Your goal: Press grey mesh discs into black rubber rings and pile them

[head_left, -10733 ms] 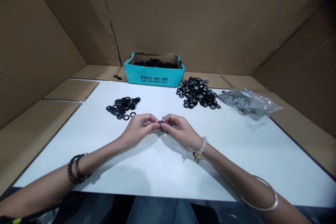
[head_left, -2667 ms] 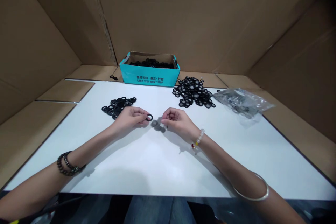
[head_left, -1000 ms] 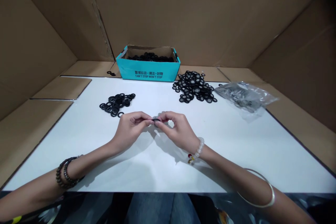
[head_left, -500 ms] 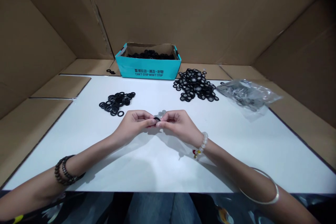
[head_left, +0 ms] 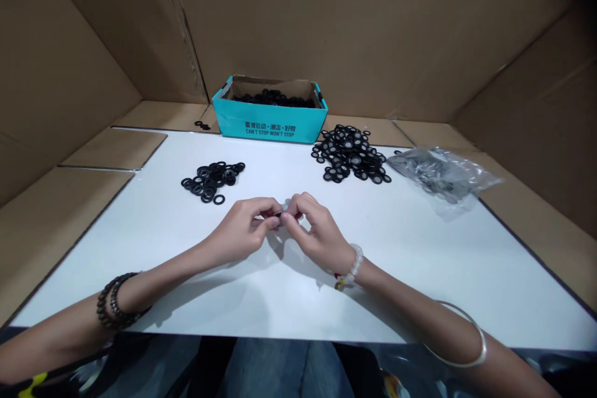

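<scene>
Above the middle of the white table, my left hand (head_left: 252,224) pinches a small black rubber ring (head_left: 278,214) between thumb and fingers. From the other side, my right hand (head_left: 314,224) closes on the same ring, its thumb pressed against the edge. Fingers cover most of the ring. Just behind the fingertips, grey round discs (head_left: 286,203) show in part. A loose pile of black rings (head_left: 212,180) lies beyond my left hand. Farther right is a bigger heap of black rings with grey discs in their centres (head_left: 352,155).
At the back stands a turquoise cardboard box (head_left: 270,123) filled with black rings. A clear plastic bag (head_left: 443,174) of grey pieces lies at the right. A few rings (head_left: 202,125) rest on the cardboard at back left. Tall cardboard walls (head_left: 349,31) enclose the table.
My right hand has tilted, with its fingers raised higher over the ring. The ring has turned and shows less between the fingertips. The whole view has shifted slightly.
</scene>
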Available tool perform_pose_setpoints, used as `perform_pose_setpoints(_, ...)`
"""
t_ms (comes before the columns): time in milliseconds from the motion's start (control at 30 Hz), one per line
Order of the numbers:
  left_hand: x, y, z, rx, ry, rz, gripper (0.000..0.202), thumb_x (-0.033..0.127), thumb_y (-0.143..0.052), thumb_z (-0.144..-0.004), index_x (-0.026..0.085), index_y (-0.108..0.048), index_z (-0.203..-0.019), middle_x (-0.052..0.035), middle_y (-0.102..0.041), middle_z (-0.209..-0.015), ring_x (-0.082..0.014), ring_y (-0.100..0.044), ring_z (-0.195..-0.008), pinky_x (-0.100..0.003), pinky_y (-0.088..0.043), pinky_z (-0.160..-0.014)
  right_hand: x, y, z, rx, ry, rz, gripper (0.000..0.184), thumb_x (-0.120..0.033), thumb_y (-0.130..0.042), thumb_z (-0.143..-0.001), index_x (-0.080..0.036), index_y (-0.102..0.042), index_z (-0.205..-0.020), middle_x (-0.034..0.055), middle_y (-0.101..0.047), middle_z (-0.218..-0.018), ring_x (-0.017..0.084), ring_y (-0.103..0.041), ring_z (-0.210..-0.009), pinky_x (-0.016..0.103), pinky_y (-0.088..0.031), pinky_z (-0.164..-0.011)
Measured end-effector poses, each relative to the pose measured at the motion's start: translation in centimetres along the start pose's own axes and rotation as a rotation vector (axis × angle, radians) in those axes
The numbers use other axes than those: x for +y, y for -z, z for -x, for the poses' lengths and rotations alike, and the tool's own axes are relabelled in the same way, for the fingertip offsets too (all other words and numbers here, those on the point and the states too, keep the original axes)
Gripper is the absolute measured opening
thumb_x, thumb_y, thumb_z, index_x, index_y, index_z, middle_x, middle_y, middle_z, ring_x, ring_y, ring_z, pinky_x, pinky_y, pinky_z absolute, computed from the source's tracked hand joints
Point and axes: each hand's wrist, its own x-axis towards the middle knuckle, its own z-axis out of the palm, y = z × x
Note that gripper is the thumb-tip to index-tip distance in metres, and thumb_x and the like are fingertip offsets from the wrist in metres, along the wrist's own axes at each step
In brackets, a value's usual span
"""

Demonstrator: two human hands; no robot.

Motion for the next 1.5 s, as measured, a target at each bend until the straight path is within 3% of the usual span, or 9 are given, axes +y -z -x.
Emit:
perform_pose_setpoints(267,0.0,0.3,0.0,0.119,0.023,-0.042,0.011,0.017,-0.049,-0.08,0.016,-0.057,-0.074,-0.001,-0.061,-0.072,-0.0139,-0.057,-0.07,-0.023,-0.048,-0.065,-0.3,-0.1,0.3,0.025,0.029,0.057,0.021,-0.015,-0.045,-0.087,-0.021,-0.038,-0.067,-0.0002,-0.044,-0.064,0.015,-0.043,-0.066,0.027,-0.035,-0.06)
perform_pose_setpoints(433,-0.4,-0.1,0.2,0.181,0.068,0.096,0.009,0.022,-0.051,-0.081,0.016,-0.057,-0.077,-0.0021,-0.061,-0.074,-0.0153,-0.06,-0.072,-0.026,-0.052,-0.067,-0.1,-0.8,0.7,0.033,-0.105,-0.014,0.02,-0.021,-0.045,-0.088,-0.021,-0.041,-0.068,0.0,-0.047,-0.065,0.014,-0.046,-0.064,0.027,-0.037,-0.06)
perform_pose_setpoints(567,-0.8,-0.3,0.0,0.106,0.157,0.335,0.015,0.03,-0.057,-0.079,0.016,-0.057,-0.079,-0.003,-0.061,-0.076,-0.0177,-0.064,-0.074,-0.032,-0.055,-0.071,0.6,-0.7,0.5,0.023,-0.24,-0.103,0.021,-0.025,-0.046,-0.088,-0.02,-0.044,-0.068,-0.0002,-0.05,-0.065,0.013,-0.047,-0.063,0.026,-0.038,-0.06)
perform_pose_setpoints(733,-0.7,0.2,-0.6,-0.006,0.264,0.464,0.022,0.034,-0.066,-0.072,0.014,-0.058,-0.076,-0.002,-0.06,-0.069,-0.0156,-0.062,-0.065,-0.029,-0.054,-0.063,1.0,0.0,0.0,-0.094,-0.214,-0.074,0.017,-0.025,-0.047,-0.088,-0.019,-0.051,-0.072,0.0005,-0.052,-0.068,0.014,-0.048,-0.067,0.026,-0.038,-0.062)
perform_pose_setpoints(1033,-0.9,-0.3,-0.7,0.082,0.209,0.385,0.013,0.026,-0.061,-0.073,0.014,-0.058,-0.069,0.0002,-0.056,-0.064,-0.0112,-0.054,-0.059,-0.024,-0.048,-0.06,0.5,-0.1,-0.1,-0.127,-0.188,-0.063,0.014,-0.023,-0.05,-0.084,-0.018,-0.052,-0.072,-0.0001,-0.052,-0.067,0.012,-0.046,-0.063,0.024,-0.037,-0.058)
perform_pose_setpoints(1233,-1.1,-0.8,-0.4,0.187,0.171,0.32,0.013,0.027,-0.058,-0.076,0.015,-0.058,-0.071,-0.0014,-0.059,-0.07,-0.0143,-0.057,-0.068,-0.026,-0.048,-0.064,0.9,-0.1,-0.1,-0.124,-0.199,-0.099,0.014,-0.026,-0.053,-0.083,-0.017,-0.056,-0.072,0.0003,-0.055,-0.065,0.012,-0.047,-0.062,0.025,-0.038,-0.058)
perform_pose_setpoints(1367,-1.3,-0.7,-0.2,0.272,0.11,0.181,0.01,0.025,-0.058,-0.077,0.015,-0.061,-0.074,-0.0032,-0.062,-0.075,-0.0161,-0.058,-0.074,-0.026,-0.048,-0.066,1.0,-0.6,0.0,-0.086,-0.259,-0.224,0.018,-0.031,-0.054,-0.083,-0.017,-0.054,-0.07,-0.0008,-0.052,-0.064,0.011,-0.046,-0.061,0.025,-0.038,-0.058)
perform_pose_setpoints(1500,-1.7,-0.9,-0.2,0.267,0.111,0.23,0.013,0.028,-0.059,-0.079,0.016,-0.061,-0.076,-0.0023,-0.061,-0.074,-0.0143,-0.057,-0.068,-0.025,-0.048,-0.063,1.1,-0.5,-0.1,-0.049,-0.332,-0.286,0.021,-0.034,-0.055,-0.082,-0.017,-0.055,-0.071,0.0001,-0.054,-0.065,0.012,-0.047,-0.062,0.025,-0.039,-0.059)
